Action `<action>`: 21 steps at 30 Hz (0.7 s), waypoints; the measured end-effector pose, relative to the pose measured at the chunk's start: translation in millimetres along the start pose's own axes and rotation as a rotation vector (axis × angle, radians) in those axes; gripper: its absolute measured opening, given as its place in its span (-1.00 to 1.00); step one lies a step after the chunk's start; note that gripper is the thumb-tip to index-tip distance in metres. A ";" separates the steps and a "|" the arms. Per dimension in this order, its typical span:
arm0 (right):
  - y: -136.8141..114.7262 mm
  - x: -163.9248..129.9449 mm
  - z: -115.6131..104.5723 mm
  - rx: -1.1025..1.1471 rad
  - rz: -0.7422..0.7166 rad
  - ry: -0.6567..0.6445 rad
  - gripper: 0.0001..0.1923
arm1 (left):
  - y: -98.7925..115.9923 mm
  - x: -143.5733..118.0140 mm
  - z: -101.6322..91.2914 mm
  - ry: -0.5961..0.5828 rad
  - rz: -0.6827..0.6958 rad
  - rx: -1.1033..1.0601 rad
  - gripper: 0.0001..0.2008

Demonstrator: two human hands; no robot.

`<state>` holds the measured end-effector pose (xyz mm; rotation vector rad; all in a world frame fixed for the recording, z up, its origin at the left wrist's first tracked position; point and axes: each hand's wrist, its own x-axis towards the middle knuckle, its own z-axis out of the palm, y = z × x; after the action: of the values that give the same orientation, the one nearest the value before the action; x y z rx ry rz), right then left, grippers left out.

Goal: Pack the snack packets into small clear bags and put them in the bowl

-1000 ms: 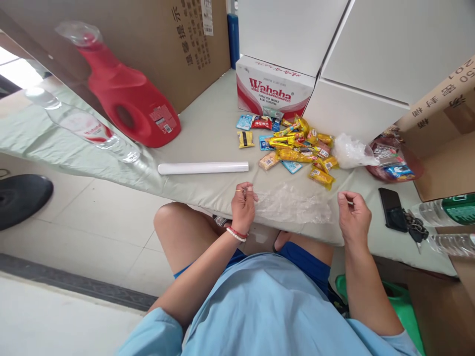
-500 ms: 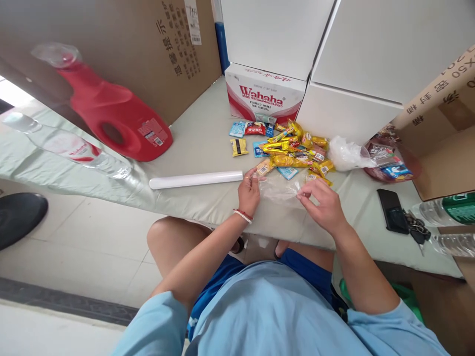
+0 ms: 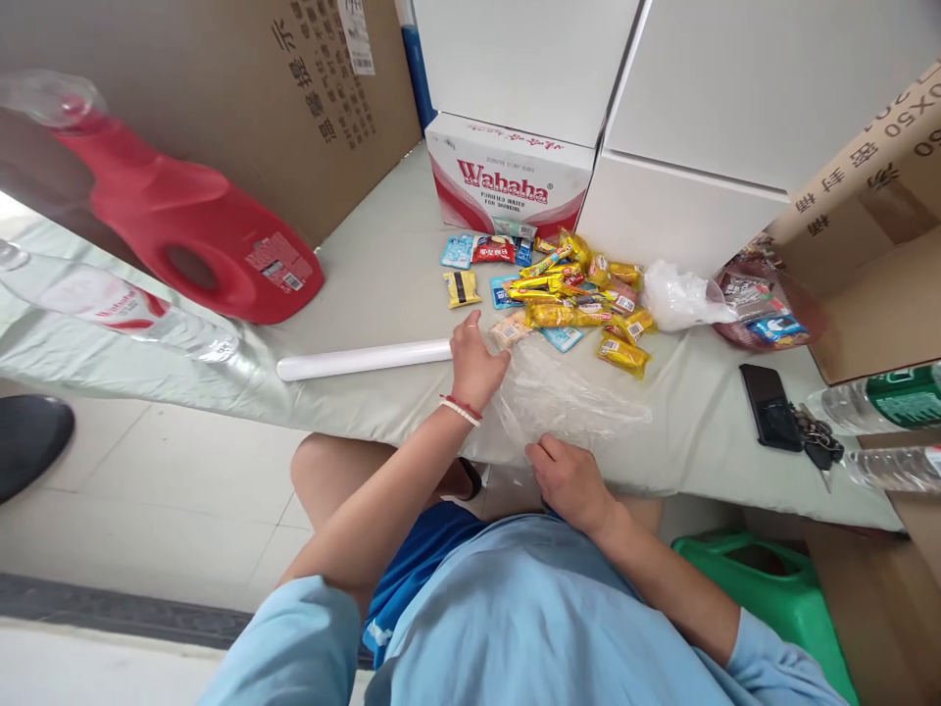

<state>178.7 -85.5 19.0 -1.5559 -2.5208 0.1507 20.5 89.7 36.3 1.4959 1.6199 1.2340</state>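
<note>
A clear plastic bag (image 3: 569,397) lies crumpled on the pale green table cover near the front edge. My left hand (image 3: 474,363) pinches its far left corner, close to the snack pile. My right hand (image 3: 569,480) grips the bag's near edge at the table's rim. Just beyond the bag lies a heap of small snack packets (image 3: 569,294), mostly yellow, some blue and red. A white roll (image 3: 364,359) lies flat to the left of my left hand, its end almost touching it.
A red jug (image 3: 191,240) and clear bottles (image 3: 124,314) stand left. A Wahaha box (image 3: 507,186) and white boxes sit behind the snacks. A white bag (image 3: 680,297), red snack bag (image 3: 765,314), phone (image 3: 768,405), keys and bottles lie right. A green stool (image 3: 771,579) stands below.
My right hand drew back from the bag's far edge to its near edge at the table rim, stretching the bag toward me. My left hand stayed at the far corner.
</note>
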 end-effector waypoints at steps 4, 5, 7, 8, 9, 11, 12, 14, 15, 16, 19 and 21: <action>-9.4 14.8 -4.0 -0.002 0.057 -0.189 -0.85 | 34.3 -40.3 -20.5 -0.074 0.362 0.403 -0.71; -12.6 17.3 -4.7 0.003 0.069 -0.229 -0.83 | 40.7 -49.9 -21.8 -0.175 0.391 0.476 -0.77; -19.0 20.9 -5.5 0.013 0.097 -0.281 -0.74 | 46.9 -63.7 -19.6 -0.362 0.393 0.601 -0.75; -22.3 21.8 -5.5 0.017 0.112 -0.294 -0.69 | 46.4 -67.1 -16.6 -0.437 0.379 0.648 -0.74; -25.5 22.1 -5.1 0.022 0.124 -0.303 -0.67 | 43.5 -68.2 -12.9 -0.489 0.361 0.683 -0.73; -32.2 20.5 -3.2 0.035 0.129 -0.310 -0.68 | 32.9 -65.0 -4.4 -0.535 0.325 0.713 -0.71; -35.6 18.7 -1.9 0.044 0.121 -0.311 -0.70 | 26.3 -62.1 -0.3 -0.535 0.308 0.714 -0.70; -42.5 13.7 0.1 0.076 0.076 -0.307 -0.73 | 12.7 -57.5 7.0 -0.525 0.288 0.706 -0.66; -45.5 10.9 -0.3 0.106 0.038 -0.310 -0.74 | 6.4 -56.9 9.8 -0.525 0.286 0.703 -0.65; -47.7 8.4 -2.3 0.153 -0.012 -0.316 -0.76 | 0.6 -57.7 12.0 -0.529 0.292 0.703 -0.64; -45.6 5.5 -19.5 0.425 -0.154 -0.287 -0.84 | -13.2 -67.0 15.7 -0.548 0.342 0.709 -0.60; -34.3 9.9 -36.7 0.623 -0.122 -0.141 -0.82 | -19.3 -74.7 16.5 -0.574 0.391 0.710 -0.56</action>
<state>151.6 -92.3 61.9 -1.1658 -2.3195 0.9505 40.8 22.3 0.8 2.4125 1.4516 0.2931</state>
